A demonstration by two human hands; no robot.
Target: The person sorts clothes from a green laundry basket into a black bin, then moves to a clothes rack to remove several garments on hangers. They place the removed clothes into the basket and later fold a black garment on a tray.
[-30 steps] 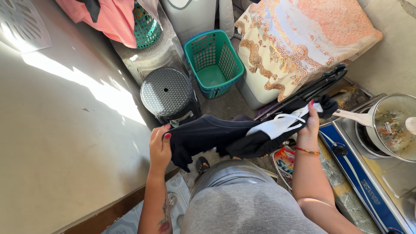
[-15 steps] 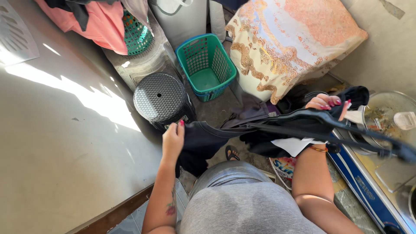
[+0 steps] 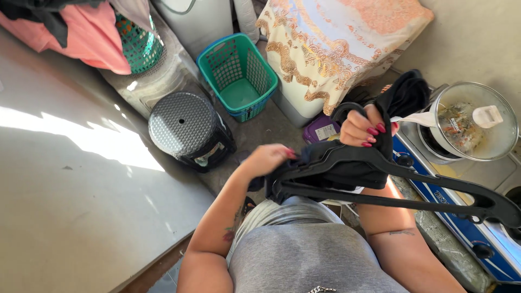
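**Dark garment and black hanger held between two hands**

The right hand (image 3: 364,127) is clenched around the top of a black plastic hanger (image 3: 401,187) together with a bunch of dark garment (image 3: 347,163), its painted fingers curled tight over the cloth. The hanger's long bar runs from the middle of the view out to the right, above the edge of a blue stove (image 3: 461,217). The left hand (image 3: 266,159) grips the other end of the garment, just beside the hanger's left tip; its fingertips are partly buried in the fabric. The garment hangs bunched between the two hands, in front of the person's grey-clad body.

On the stove sits a pot with a glass lid (image 3: 475,122), just right of the right hand. On the floor beyond the hands stand a green basket (image 3: 236,76) and a dark round stool (image 3: 182,125). A patterned cloth (image 3: 336,43) drapes over something bulky near the basket.
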